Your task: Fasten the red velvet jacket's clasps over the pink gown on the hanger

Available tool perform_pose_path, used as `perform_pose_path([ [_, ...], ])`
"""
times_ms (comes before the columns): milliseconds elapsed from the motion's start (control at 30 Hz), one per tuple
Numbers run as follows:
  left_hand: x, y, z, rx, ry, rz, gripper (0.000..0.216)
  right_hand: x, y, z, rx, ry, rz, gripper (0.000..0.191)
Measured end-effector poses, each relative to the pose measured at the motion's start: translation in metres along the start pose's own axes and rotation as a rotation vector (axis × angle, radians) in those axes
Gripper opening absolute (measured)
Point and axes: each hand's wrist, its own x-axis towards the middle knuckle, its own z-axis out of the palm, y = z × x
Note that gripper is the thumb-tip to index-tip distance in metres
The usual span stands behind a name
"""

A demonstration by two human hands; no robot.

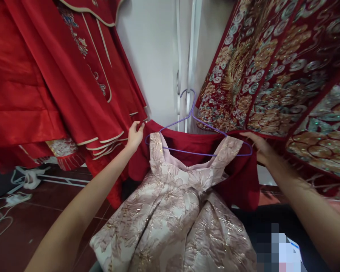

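Observation:
My left hand (135, 136) is closed in a pinch on the upper left corner of a dark red garment (239, 185). My right hand (259, 146) grips its opposite upper edge, with the fingertips partly hidden. The garment is stretched out between both hands. In front of it, a pink and gold brocade dress (170, 204) with wide shoulder straps hangs on a purple hanger (192, 109), and its full skirt spreads toward me. The hanger's hook is up against white metal uprights.
Red embroidered gowns (59, 68) hang on the left. A heavily beaded dark red gown (260, 75) hangs on the right. White cables (5, 215) and a power strip (18, 198) lie on the tiled floor at lower left. A blurred patch covers something at lower right.

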Motion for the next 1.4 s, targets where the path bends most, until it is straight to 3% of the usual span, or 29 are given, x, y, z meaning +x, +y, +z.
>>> perform_pose_path([
  [100,-0.004,0.005,-0.007,0.027,0.122,0.075,0.017,-0.012,-0.016,-0.002,0.067,-0.078,0.040,0.019],
  [233,-0.032,0.009,-0.014,0.078,0.178,0.122,0.018,-0.036,-0.025,-0.001,-0.231,0.178,-0.232,0.028],
  [400,-0.064,0.004,-0.014,0.131,-0.099,0.006,0.014,-0.060,-0.023,0.017,-0.530,0.199,-0.102,0.026],
  [533,-0.073,0.012,-0.007,0.040,-0.175,-0.044,0.015,-0.067,-0.030,0.052,-0.448,0.112,-0.140,0.021],
  [633,-0.099,0.030,0.011,0.011,-0.314,-0.021,0.016,-0.081,-0.047,0.089,-0.325,-0.065,-0.219,0.018],
  [700,-0.125,0.042,0.025,-0.018,-0.552,0.001,0.017,-0.094,-0.060,0.111,-0.248,-0.241,-0.269,0.015],
  [733,-0.138,0.047,0.032,-0.030,-0.652,0.015,0.018,-0.101,-0.065,0.118,-0.218,-0.314,-0.306,0.012],
  [800,-0.156,0.053,0.040,-0.056,-0.713,0.006,0.019,-0.110,-0.071,0.122,-0.182,-0.398,-0.346,0.011],
  [900,-0.163,0.055,0.042,-0.038,-0.664,0.006,0.017,-0.110,-0.068,0.110,-0.151,-0.371,-0.306,0.014],
  [1067,-0.157,0.054,0.039,-0.096,-0.457,-0.034,0.017,-0.098,-0.059,0.091,0.057,-0.060,-0.230,0.034],
  [1133,-0.157,0.055,0.041,-0.159,-0.424,-0.107,0.022,-0.098,-0.061,0.092,0.106,-0.123,-0.266,0.032],
  [1267,-0.157,0.060,0.043,-0.228,-0.375,-0.172,0.019,-0.103,-0.064,0.098,0.120,-0.387,-0.310,0.023],
  [1400,-0.155,0.068,0.042,-0.261,-0.405,-0.129,0.013,-0.105,-0.064,0.102,0.109,-0.462,-0.333,0.013],
])
